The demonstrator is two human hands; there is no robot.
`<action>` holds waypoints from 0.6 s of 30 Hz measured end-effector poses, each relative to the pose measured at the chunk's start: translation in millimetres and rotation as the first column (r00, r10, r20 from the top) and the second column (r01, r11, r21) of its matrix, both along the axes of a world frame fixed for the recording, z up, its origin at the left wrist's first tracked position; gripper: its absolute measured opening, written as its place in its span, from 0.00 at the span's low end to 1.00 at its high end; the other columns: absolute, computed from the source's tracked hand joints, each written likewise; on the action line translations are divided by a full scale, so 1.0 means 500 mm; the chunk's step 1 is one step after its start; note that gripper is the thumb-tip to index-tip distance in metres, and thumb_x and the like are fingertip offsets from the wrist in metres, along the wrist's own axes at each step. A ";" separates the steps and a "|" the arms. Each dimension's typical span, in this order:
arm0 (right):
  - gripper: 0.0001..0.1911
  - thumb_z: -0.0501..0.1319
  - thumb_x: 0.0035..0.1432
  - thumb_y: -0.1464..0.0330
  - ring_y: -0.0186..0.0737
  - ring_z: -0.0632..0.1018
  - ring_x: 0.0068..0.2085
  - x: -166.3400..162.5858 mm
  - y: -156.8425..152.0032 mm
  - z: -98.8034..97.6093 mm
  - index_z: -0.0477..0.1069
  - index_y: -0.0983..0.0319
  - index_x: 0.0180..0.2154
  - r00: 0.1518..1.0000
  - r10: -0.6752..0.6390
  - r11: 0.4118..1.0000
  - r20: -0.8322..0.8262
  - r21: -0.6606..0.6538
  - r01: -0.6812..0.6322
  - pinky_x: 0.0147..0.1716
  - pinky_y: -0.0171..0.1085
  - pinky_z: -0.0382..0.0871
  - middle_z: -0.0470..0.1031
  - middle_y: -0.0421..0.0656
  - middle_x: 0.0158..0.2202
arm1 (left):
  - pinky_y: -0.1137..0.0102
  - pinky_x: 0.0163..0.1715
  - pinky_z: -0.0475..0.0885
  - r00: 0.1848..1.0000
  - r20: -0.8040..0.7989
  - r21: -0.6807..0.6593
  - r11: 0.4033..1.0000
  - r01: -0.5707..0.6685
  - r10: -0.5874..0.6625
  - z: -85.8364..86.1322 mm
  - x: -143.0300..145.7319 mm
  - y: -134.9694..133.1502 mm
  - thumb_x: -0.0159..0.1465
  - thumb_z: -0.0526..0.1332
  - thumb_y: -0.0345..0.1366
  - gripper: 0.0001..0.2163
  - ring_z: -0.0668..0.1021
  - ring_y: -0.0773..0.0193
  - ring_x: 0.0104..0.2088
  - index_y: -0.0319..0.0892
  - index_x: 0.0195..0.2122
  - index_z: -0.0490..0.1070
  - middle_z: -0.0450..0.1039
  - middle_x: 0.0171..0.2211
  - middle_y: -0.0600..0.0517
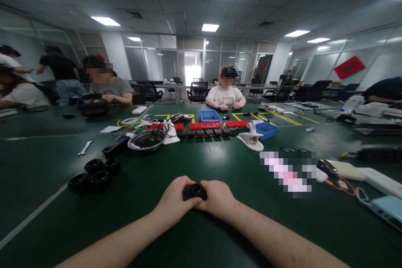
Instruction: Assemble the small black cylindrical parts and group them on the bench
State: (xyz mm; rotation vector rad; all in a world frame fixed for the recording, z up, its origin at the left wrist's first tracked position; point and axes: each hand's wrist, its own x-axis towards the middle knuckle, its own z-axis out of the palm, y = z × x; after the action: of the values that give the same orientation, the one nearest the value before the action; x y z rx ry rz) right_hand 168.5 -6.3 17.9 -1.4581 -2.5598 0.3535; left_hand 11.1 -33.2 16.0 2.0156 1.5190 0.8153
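Observation:
Both my hands meet over the green table (220,163) near its front edge. Between them is a small black round part (197,190), like a little wheel or ring. My left hand (173,202) is closed around its left side. My right hand (217,199) is closed around its right side, fingers curled over it. Most of the part is hidden by my fingers. To the left lies a cluster of several similar black rings (92,173).
A metal bowl (147,139), a white clamp (252,137), blue bins (266,130) and red and black parts (205,125) lie mid-table. A wrench (85,147) lies left. White devices and cables (361,173) sit right. People sit across the table and at the left.

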 end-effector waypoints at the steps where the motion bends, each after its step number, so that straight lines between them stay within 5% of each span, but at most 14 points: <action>1: 0.19 0.58 0.46 0.52 0.40 0.72 0.28 -0.002 -0.002 0.000 0.67 0.61 0.30 1.000 -0.002 1.000 0.010 0.008 0.002 0.23 0.33 0.56 0.71 0.42 0.27 | 0.67 0.34 0.65 1.000 -0.003 0.005 1.000 -0.004 0.004 -0.001 0.000 0.000 0.50 0.63 0.35 0.09 0.71 0.59 0.35 0.41 0.31 0.66 0.67 0.31 0.53; 6: 0.24 0.62 0.41 0.52 0.39 0.72 0.30 0.022 0.011 0.011 0.65 0.60 0.38 0.987 0.124 0.987 -0.104 -0.086 -0.133 0.24 0.31 0.57 0.71 0.39 0.30 | 0.68 0.36 0.64 0.996 0.035 0.014 0.997 0.078 -0.078 0.004 -0.009 -0.004 0.51 0.63 0.34 0.11 0.70 0.59 0.37 0.43 0.36 0.68 0.68 0.34 0.52; 10: 0.14 0.62 0.47 0.64 0.32 0.69 0.28 0.045 0.033 0.012 0.67 0.59 0.39 0.942 0.227 0.918 -0.246 -0.269 -0.292 0.24 0.29 0.56 0.69 0.36 0.27 | 0.68 0.40 0.64 0.985 0.060 0.012 0.987 0.159 -0.159 0.018 -0.013 -0.008 0.52 0.63 0.33 0.12 0.70 0.60 0.40 0.44 0.39 0.69 0.69 0.36 0.52; 14: 0.13 0.65 0.43 0.62 0.32 0.68 0.26 0.037 0.035 0.004 0.67 0.61 0.31 0.971 0.142 0.937 -0.192 -0.290 -0.194 0.21 0.28 0.54 0.68 0.36 0.26 | 0.68 0.37 0.64 0.992 0.050 0.002 0.994 0.113 -0.113 0.017 -0.009 -0.009 0.49 0.65 0.35 0.12 0.70 0.60 0.38 0.43 0.35 0.69 0.69 0.35 0.53; 18: 0.17 0.63 0.41 0.56 0.36 0.70 0.26 0.007 0.012 -0.002 0.66 0.62 0.29 0.999 0.035 0.994 -0.037 -0.102 -0.038 0.21 0.30 0.52 0.71 0.40 0.26 | 0.69 0.34 0.64 1.000 0.028 0.011 1.000 0.007 -0.007 0.003 -0.002 -0.006 0.47 0.66 0.33 0.12 0.70 0.60 0.35 0.41 0.32 0.67 0.67 0.32 0.53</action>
State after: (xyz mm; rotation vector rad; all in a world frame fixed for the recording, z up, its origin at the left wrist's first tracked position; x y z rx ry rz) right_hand 172.1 -0.1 16.7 -1.4268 -2.5782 0.5192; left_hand 10.0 -36.4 17.6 2.0087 1.4942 0.8472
